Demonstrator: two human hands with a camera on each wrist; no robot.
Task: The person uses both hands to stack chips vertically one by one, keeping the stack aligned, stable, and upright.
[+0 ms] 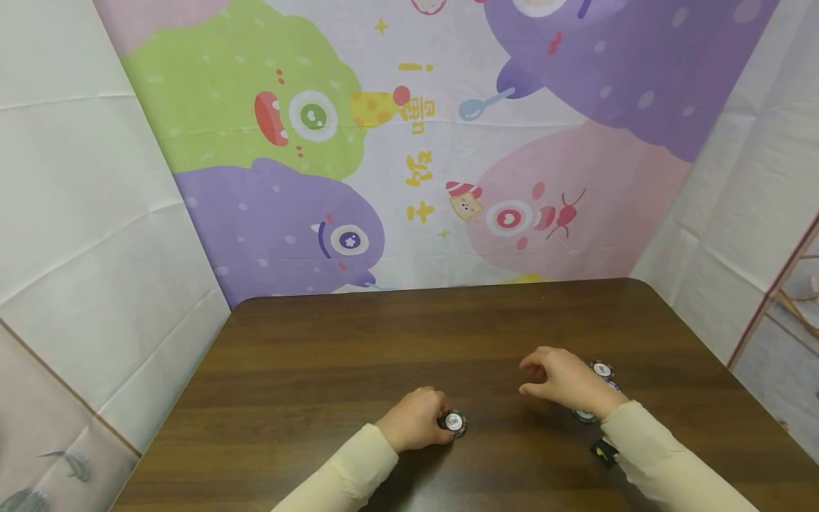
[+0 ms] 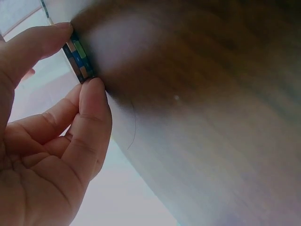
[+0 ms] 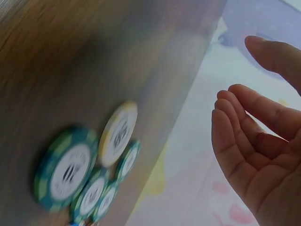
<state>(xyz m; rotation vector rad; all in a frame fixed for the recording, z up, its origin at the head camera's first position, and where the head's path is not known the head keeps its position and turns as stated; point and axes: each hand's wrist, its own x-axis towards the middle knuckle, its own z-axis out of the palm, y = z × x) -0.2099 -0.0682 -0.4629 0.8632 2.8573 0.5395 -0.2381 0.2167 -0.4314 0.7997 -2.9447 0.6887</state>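
Observation:
Between thumb and fingers, my left hand (image 1: 416, 421) pinches a short stack of poker chips (image 1: 453, 422) by its rim, low at the table. Its layered green, blue and pale edge (image 2: 81, 59) shows in the left wrist view. My right hand (image 1: 566, 380) hovers above the table with thumb and fingers apart and nothing between them. Several loose chips lie under and behind it, among them a dark-rimmed chip (image 1: 603, 369). In the right wrist view these are a green chip (image 3: 66, 172), a yellow chip (image 3: 119, 134) and more green ones, clustered together.
The brown wooden table (image 1: 358, 341) reaches back to a cartoon-printed cloth (image 1: 422, 242). A small black object (image 1: 603, 451) with a yellow-green mark lies by the right sleeve, partly hidden. White cloth walls (image 1: 115, 178) stand at both sides.

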